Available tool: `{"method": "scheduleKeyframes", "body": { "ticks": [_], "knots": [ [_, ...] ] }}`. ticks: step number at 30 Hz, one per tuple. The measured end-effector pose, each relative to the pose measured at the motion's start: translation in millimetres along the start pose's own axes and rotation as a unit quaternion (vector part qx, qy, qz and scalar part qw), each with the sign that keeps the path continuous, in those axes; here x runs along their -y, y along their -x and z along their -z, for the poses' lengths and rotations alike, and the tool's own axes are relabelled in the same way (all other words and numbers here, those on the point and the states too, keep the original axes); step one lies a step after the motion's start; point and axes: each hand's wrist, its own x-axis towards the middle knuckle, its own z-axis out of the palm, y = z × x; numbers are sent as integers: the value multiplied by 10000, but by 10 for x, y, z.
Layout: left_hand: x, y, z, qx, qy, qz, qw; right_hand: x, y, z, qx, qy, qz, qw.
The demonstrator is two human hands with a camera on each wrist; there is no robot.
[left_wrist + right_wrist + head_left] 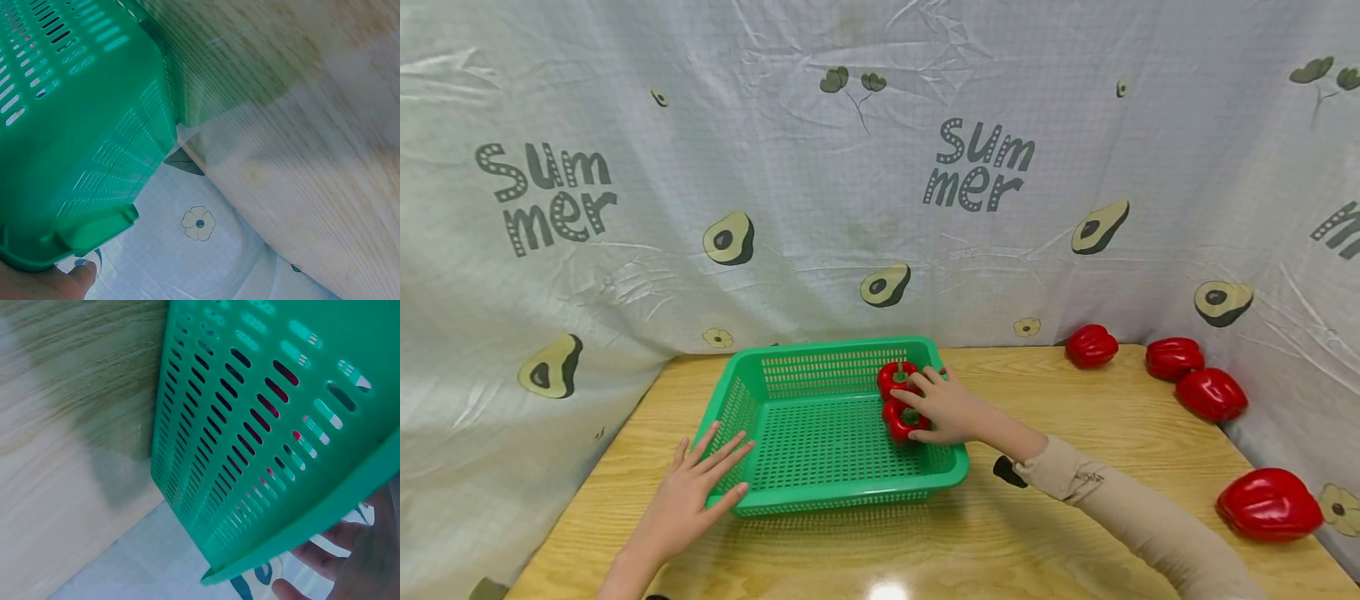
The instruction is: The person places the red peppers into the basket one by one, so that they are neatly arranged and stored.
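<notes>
A green plastic basket with slotted walls stands on the table, two red bell peppers in its right end. The nearer bell pepper has its green stem up. Behind it, against the back wall, sits the farther bell pepper. My right hand reaches over the right rim and grips the nearer pepper between thumb and fingers. The basket wall hides much of this hand in the right wrist view. At the left rim, my left hand lies with fingers spread, touching the edge and holding nothing.
Loose red bell peppers lie on the right of the table: one by the back edge, a pair in the back corner, another near the front right. A printed curtain hangs behind the wooden table.
</notes>
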Motion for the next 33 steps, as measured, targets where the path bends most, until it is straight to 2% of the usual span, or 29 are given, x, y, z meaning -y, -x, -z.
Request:
{"method": "scheduleKeyframes", "body": {
  "ticks": [6,16,23,29,33],
  "knots": [
    [-5,-5,10,23,-10,7,10000,-15,119,59,-334,129,24,9994],
    [-10,10,18,-93,-67,-62,9999,-51,415,115,-1001,-48,-84,9949],
    [-10,14,1,-144,-109,-108,9998,-75,706,97,-1333,-149,-477,9898],
    [-26,9,5,-145,-84,-117,9998,-127,996,46,-1872,-39,-771,9793],
    [-27,9,0,-161,-85,-132,9997,-175,1198,15,-1997,40,-1037,9743]
  ]
}}
